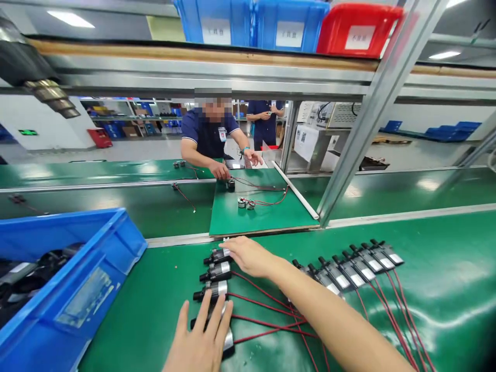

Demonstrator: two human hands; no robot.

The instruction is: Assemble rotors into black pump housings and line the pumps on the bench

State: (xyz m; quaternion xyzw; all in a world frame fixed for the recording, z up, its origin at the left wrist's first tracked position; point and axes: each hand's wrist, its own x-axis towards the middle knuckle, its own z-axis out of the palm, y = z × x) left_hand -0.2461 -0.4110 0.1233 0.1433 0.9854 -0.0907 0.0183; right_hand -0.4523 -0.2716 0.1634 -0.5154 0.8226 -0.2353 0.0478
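Several small black-and-silver motors with black nozzle-like ends and red wires lie in a column before me. My left hand point(201, 330), palm down with fingers spread, rests over the nearest ones, partly hiding them. One motor point(217, 290) shows just beyond its fingertips, and another motor point(215, 270) lies farther up. At the far end, my right hand point(248, 256) has its fingers closed over the farthest motor point(217, 255); its thumb is hidden. To the right of my forearm, a slanted row of similar motors point(356, 268) lies side by side, wires trailing towards me.
A blue bin point(116, 248) of black parts stands at left. Beyond the bench, a co-worker point(211, 134) handles small parts on a green board point(263, 219). A metal post point(360, 129) rises at right. A power driver point(46, 88) hangs upper left, near a shelf with bins.
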